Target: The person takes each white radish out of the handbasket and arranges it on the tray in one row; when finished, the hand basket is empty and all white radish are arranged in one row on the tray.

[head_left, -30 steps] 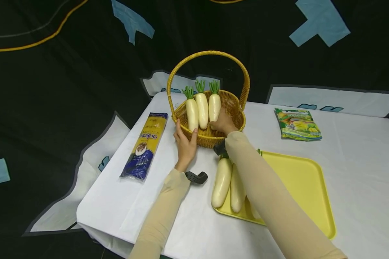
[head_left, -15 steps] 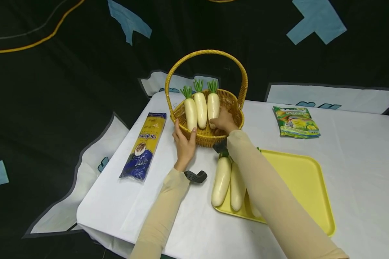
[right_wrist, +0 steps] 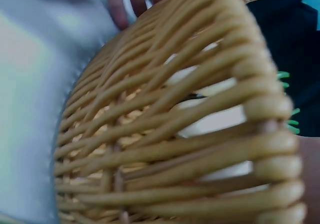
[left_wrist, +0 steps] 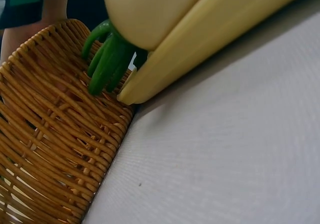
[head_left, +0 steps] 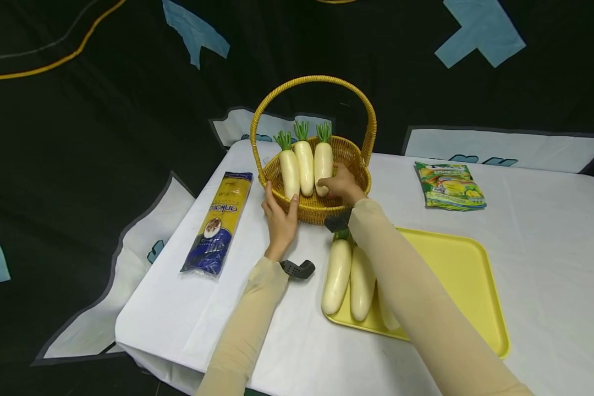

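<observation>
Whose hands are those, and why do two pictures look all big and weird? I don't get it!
There's no robot here, just a person's left hand and right hand. The wide picture comes from a camera on the person's head, looking down. The close-ups come from a little black camera on each wrist, so the woven basket looks huge. On the white table are that basket, a yellow tray with some white radishes, a blue-and-yellow packet and a green packet. Three more radishes are in the basket. The left hand holds the basket's side; the right hand holds the rightmost one's lower end.
</observation>
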`<state>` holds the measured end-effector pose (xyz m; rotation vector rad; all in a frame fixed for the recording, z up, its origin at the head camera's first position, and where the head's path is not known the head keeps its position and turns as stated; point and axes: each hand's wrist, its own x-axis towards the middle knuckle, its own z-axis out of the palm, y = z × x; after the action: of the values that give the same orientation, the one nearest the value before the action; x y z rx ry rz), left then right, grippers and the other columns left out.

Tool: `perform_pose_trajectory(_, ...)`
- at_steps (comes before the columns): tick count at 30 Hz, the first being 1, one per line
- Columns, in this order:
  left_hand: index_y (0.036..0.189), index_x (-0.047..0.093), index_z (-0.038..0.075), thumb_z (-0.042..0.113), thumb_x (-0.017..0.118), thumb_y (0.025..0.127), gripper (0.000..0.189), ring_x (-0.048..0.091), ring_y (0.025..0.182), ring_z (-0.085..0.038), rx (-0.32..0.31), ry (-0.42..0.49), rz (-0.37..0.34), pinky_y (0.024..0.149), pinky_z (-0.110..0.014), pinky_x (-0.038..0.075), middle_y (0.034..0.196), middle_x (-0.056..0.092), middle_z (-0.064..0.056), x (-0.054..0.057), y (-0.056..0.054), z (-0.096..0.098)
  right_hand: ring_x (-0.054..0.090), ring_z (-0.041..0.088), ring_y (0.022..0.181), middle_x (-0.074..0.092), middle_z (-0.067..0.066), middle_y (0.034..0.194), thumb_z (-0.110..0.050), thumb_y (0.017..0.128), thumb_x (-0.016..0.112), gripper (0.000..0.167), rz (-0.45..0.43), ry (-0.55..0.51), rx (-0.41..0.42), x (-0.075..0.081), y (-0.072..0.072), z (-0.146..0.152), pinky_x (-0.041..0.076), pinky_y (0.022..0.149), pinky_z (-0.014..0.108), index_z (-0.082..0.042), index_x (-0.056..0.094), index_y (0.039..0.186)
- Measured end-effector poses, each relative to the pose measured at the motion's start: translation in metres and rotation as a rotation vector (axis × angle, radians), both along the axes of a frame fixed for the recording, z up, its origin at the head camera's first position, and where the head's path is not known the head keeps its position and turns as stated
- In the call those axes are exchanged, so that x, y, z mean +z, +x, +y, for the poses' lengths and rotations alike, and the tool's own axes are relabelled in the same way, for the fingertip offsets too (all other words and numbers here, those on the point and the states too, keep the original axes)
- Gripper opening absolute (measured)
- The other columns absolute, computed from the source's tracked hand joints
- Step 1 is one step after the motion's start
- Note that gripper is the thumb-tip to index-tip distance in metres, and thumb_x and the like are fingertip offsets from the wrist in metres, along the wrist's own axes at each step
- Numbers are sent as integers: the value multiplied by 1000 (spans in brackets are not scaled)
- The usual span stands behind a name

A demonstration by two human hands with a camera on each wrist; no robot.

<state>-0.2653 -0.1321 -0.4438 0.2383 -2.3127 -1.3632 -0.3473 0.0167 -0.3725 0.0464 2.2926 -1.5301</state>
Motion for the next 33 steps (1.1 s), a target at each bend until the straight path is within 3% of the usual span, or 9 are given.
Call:
perform_pose_trajectory(6,146,3,20,47,46,90,76,31,124,-41,-14,-1,-8,101,-56,29,141,17,-23,-1,0,0,58,26,98,40,19,133,-15,86,57,72,-95,-171,-2,8,3,3,48,89,39,-11,15,144)
perform_pose_trajectory(13,146,3,20,47,46,89,76,34,120,-40,-11,-6,-11,99,-55,30,138,21,-23,-2,-2,1,59,18,83,51,15,111,-16,87,56,71,-162,-269,43,24,7,20,46,93,40,-12,14,145)
perform_pose_trajectory(19,146,4,20,46,46,90,75,34,119,-39,-7,0,-10,98,-55,31,137,22,-23,0,-2,0,60,18,85,46,13,112,-14,89,54,70,-153,-351,118,38,16,36,44,95,39,-12,13,145)
perform_pose_trajectory(27,146,4,21,47,45,90,75,32,121,-40,-5,8,-10,97,-57,31,138,21,-22,0,-3,-2,62,15,82,44,14,120,-10,88,55,68,-92,-411,184,51,38,55,50,87,36,-14,16,144)
perform_pose_trajectory(33,146,4,20,49,45,90,75,32,122,-39,-19,1,-17,98,-57,30,138,21,-23,0,-4,-3,64,15,82,42,16,123,-9,88,55,67,-70,-442,209,56,66,75,46,91,43,-16,18,144)
